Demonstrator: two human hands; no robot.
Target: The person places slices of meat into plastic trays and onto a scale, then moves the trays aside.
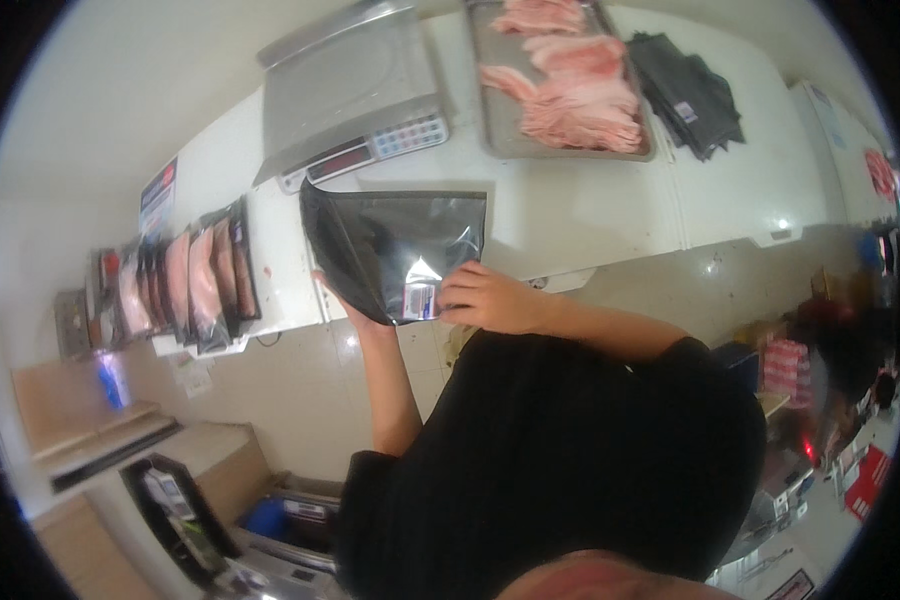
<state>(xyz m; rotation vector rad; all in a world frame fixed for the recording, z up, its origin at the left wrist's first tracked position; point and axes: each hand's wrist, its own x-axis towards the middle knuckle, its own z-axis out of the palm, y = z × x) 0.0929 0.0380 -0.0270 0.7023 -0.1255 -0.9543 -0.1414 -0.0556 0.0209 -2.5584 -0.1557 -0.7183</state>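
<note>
A black plastic bag (375,235) with a glossy front is held up over the near edge of the counter. My left hand (358,308) supports it from below and behind at its lower left, and most of those fingers are hidden by the bag. At the lower right corner, my right hand (490,299) has its fingers bent against the bag, right beside a white label (419,302). Whether those fingertips pinch the label's edge or only the bag cannot be made out. No contents show through the dark plastic.
Behind the bag stands a weighing scale (350,85). A metal tray (562,156) of sliced raw meat (582,100) is to its right, with a pile of flat black bags (682,95) alongside. Several filled meat packs (202,280) stand in a row at the left end of the counter (610,215).
</note>
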